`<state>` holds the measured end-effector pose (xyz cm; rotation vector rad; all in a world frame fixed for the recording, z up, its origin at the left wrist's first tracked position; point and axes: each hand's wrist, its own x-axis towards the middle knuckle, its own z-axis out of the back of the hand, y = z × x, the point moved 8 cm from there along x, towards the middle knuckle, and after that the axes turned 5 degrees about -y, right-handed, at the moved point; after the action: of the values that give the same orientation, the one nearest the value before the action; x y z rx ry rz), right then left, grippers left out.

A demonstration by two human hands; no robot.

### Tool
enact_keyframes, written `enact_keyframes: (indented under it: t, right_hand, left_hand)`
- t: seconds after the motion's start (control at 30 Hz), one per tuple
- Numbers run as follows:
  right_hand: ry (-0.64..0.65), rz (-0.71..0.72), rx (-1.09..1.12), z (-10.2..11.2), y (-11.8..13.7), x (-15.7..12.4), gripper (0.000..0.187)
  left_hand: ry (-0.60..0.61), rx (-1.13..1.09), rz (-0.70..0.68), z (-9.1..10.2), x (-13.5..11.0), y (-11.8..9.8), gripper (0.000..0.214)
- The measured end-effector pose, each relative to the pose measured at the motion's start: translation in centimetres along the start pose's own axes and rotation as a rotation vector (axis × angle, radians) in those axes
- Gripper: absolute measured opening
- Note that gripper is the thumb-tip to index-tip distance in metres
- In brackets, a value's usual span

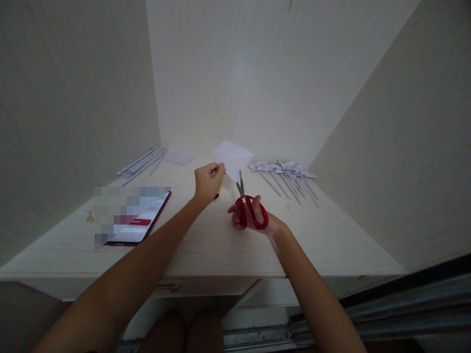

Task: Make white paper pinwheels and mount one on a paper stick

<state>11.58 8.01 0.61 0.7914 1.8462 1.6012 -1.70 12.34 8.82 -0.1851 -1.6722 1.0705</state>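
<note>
My left hand (209,182) pinches the left edge of a white paper square (233,158), which is held up above the table with one corner hanging down. In my right hand (262,219) are red-handled scissors (241,192), my fingers and thumb in the loops. Their blades are parted and point up at the paper's lower corner; whether they touch it I cannot tell. Beneath my left hand, partly hidden, lies a yellow and black object (217,194).
Several paper pinwheel-like shapes on thin sticks (290,174) lie at the right back. Rolled paper sticks (143,163) and a flat paper piece (179,157) lie at the left back. A phone in a red case (138,234) rests at left. Walls enclose the white table (217,255).
</note>
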Motion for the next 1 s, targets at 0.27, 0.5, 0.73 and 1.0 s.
enact_keyframes:
  t: [0.27,0.5,0.73,1.0]
  right_hand:
    - [-0.046,0.003,-0.074,0.2,0.2,-0.1,0.082]
    - [-0.067,0.015,-0.095,0.5,0.2,0.0,0.081]
    - [-0.063,0.006,-0.087,0.2,0.4,-0.1,0.078]
    - [-0.068,-0.007,-0.106,0.5,0.1,0.0,0.078]
  left_hand:
    - [-0.042,0.007,-0.076,0.0,-0.7,-0.8,0.036]
    - [-0.039,0.006,-0.088,-0.2,-1.1,-1.2,0.035]
    - [-0.035,0.025,-0.136,-0.3,-1.2,-1.6,0.036]
    - [-0.017,0.025,-0.121,-0.4,-1.3,-1.4,0.036]
